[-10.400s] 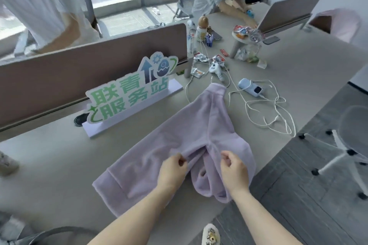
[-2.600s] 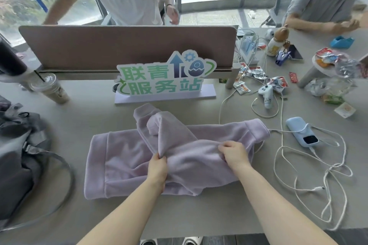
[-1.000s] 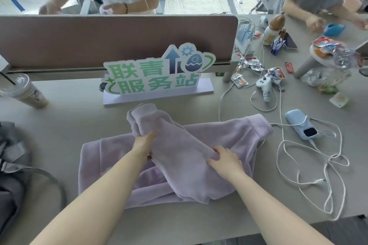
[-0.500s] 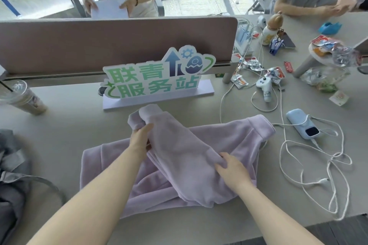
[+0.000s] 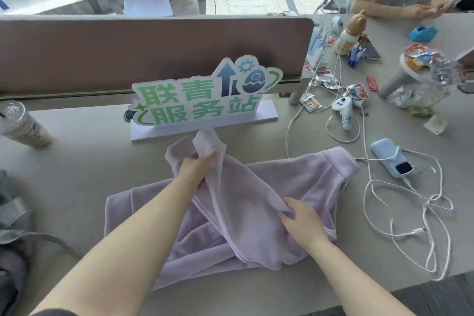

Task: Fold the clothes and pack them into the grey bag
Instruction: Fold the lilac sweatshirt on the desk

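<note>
Grey counter (image 5: pixel 77 161), soft lilac fleece garment (image 5: pixel 256 200) spread flat for folding.
Left hand (image 5: pixel 196 169) pinches its sleeve; right hand (image 5: pixel 302 223) pinches the body to anchor it.

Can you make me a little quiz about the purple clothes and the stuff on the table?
1. True or false: the left hand grips a sleeve of the purple top.
2. Where is the grey bag? A) at the table's left edge B) beside the blue device C) on the top
3. Fill in: the right hand pinches the top's ____.

Key: 1 true; 2 A; 3 fabric. The top is not yet folded or packed.
</note>
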Demonstrator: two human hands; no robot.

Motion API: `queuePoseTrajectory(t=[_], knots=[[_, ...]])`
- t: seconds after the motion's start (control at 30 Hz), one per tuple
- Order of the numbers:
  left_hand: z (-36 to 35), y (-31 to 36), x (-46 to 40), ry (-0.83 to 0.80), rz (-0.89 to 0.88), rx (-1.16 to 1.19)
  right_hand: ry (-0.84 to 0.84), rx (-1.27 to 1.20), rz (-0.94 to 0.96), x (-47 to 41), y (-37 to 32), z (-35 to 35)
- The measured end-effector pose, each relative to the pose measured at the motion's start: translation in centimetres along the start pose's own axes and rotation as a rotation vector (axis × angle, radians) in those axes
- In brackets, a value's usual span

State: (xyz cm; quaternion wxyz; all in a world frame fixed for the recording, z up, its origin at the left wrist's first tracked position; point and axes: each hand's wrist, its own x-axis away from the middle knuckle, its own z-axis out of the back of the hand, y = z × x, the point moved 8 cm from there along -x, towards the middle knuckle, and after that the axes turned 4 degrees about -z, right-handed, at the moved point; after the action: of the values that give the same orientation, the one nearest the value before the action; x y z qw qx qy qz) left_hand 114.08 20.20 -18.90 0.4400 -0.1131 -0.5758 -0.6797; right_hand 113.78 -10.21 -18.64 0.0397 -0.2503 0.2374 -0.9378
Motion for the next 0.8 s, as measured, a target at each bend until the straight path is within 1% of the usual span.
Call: queuePoseTrajectory(t=[0.13,0.17,0.2,0.33,0.4,0.47,0.57,0.67,0.73,0.8], knots=[[-0.9,0.6,-0.4,0.036,-0.149,-0.440,0.020,0.002,0.043,0.2,-0.2,0.1],[-0.5,0.6,-0.4,0.061,-0.171,-0.481,0.027,-0.004,0.045,0.2,-0.3,0.2],[0.3,0.4,-0.5,0.093,-0.177,-0.466,0.033,-0.012,0.037,0.2,-0.2,0.4],[4.4,-1.9,-0.6,0.302,-0.115,-0.233,0.097,-0.076,0.009,0.5,-0.1,1.2],[5.7,-3.6,-0.7,0.335,-0.078,-0.192,0.125,-0.067,0.002,0.6,-0.4,1.2],[6.2,-4.7,-1.1,0.331,-0.011,-0.160,0.132,0.015,-0.031,0.5,-0.4,0.7],[5.8,-4.5,-1.8,0.238,0.067,-0.056,0.058,0.148,-0.128,0.3,0.5,-0.2],[4.7,-4.1,-2.4,0.102,0.133,0.220,0.004,0.099,-0.135,0.3,0.7,-0.3],[3.9,-4.5,-2.9,0.002,0.184,0.413,0.050,0.020,-0.104,0.4,0.1,0.6],[3.9,-3.5,-1.5,-0.027,0.173,0.570,0.148,-0.050,-0.054,0.8,-0.9,2.5]])
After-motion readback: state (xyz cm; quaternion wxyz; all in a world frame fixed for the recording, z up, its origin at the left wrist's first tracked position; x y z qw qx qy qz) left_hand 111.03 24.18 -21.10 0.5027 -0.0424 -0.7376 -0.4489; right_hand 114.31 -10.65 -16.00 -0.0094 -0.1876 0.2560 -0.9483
